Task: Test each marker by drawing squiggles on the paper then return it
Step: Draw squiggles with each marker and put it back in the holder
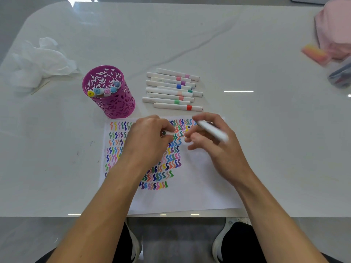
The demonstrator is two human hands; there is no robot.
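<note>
A white sheet of paper lies at the table's near edge, its upper left covered with rows of coloured squiggles. My right hand grips a white marker over the paper's top right, its tip pointing up-left. My left hand rests on the paper and pinches a small marker cap between thumb and fingers. Several white markers with coloured bands lie side by side just beyond the paper. A magenta cut-out pen cup to their left holds several more markers.
Crumpled white tissue sits at the far left. A pink cloth, a pink-yellow block and a clear bag occupy the far right corner. The table's front edge runs just below the paper.
</note>
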